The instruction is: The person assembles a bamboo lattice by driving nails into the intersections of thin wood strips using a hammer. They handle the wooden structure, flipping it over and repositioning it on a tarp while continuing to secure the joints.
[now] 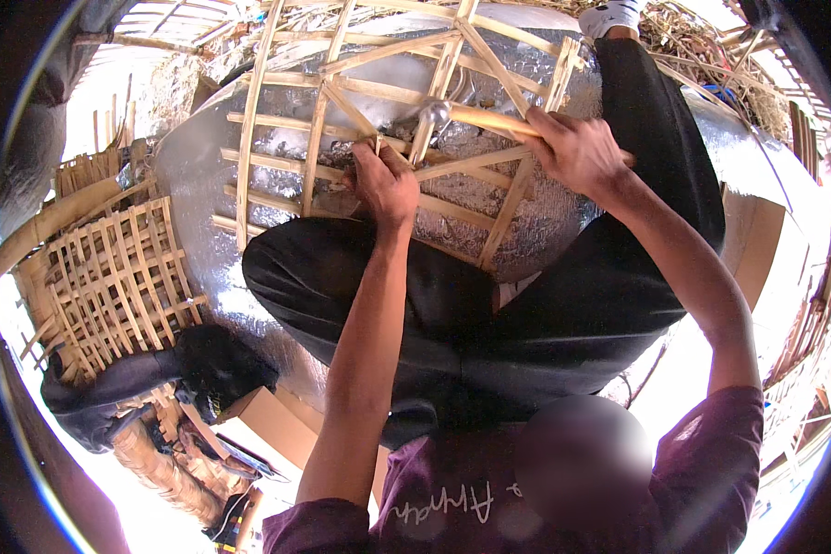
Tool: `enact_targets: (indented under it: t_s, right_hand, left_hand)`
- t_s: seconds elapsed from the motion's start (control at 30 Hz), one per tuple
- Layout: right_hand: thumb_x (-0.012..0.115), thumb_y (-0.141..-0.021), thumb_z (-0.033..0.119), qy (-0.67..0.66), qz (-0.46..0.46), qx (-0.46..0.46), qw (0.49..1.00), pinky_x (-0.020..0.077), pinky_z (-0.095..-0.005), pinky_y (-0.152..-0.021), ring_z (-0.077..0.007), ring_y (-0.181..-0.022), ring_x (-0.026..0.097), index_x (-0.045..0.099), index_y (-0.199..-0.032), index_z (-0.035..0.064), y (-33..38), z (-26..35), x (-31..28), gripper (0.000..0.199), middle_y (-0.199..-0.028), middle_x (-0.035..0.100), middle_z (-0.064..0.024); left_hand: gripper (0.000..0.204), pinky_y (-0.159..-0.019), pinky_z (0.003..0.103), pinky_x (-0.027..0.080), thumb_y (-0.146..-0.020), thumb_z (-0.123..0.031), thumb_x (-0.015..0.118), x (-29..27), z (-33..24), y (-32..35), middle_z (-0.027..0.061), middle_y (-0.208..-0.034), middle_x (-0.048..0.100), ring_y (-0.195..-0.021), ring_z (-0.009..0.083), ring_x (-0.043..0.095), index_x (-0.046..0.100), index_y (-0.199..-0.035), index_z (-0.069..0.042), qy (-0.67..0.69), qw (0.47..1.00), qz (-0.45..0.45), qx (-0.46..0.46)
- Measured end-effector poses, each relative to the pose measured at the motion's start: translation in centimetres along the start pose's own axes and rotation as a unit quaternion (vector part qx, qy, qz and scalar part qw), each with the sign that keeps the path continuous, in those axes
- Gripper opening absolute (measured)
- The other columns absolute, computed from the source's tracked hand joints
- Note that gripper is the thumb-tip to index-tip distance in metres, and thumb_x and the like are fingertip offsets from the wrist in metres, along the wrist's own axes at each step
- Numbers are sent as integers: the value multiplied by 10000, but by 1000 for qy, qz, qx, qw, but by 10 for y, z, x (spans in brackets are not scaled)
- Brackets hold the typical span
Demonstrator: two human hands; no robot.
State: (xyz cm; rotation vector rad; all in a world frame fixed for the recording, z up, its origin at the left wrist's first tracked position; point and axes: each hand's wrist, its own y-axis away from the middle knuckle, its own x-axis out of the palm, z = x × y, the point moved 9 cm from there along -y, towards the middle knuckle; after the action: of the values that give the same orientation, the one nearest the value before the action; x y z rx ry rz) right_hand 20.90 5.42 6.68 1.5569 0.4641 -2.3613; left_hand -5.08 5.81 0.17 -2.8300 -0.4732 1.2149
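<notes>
My right hand (577,148) grips the wooden handle of a hammer (471,118), whose metal head (432,114) hovers just above the bamboo lattice frame (342,88). My left hand (383,180) pinches at a strip crossing of the frame, fingers closed on a small thing I cannot make out, close under the hammer head. The frame of thin bamboo strips lies on a silver foil sheet (194,175) across my black-trousered legs (452,295).
A finished bamboo lattice panel (120,277) lies at the left, with a black cloth (148,379) and a cardboard box (268,420) below it. More bamboo strips and frames pile at the top left (171,23) and right edge (803,342).
</notes>
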Motion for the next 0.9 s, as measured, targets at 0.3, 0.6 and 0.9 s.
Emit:
enact_targets:
  t_s: [0.3, 0.6, 0.9]
  right_hand:
    - [542, -968, 347, -66, 2, 23, 998, 515, -415, -489, -282, -567, 664, 541, -1014, 84, -3, -3, -6, 267, -653, 633, -122]
    - [583, -948, 352, -54, -111, 74, 990, 510, -416, -460, -308, -519, 654, 564, -936, 73, -16, 9, -56, 280, -597, 631, -113]
    - [575, -958, 338, -224, -109, 322, 913, 456, -438, -532, -402, -632, 621, 530, -844, 17, 65, -14, -45, 343, -657, 571, -214]
  left_hand:
    - [201, -712, 500, 413, -969, -187, 471, -6, -15, 0, 234, -825, 583, -795, 450, 565, 484, -964, 13, -34, 998, -25, 50]
    - [218, -853, 515, 314, -940, -216, 518, 1, 6, -4, 215, -919, 539, -907, 434, 506, 485, -995, -8, -78, 996, -18, 43]
    - [637, -891, 487, 250, -947, -377, 538, 2, -67, -1, 180, -1068, 433, -1030, 332, 397, 340, -1442, -29, -201, 955, 84, 201]
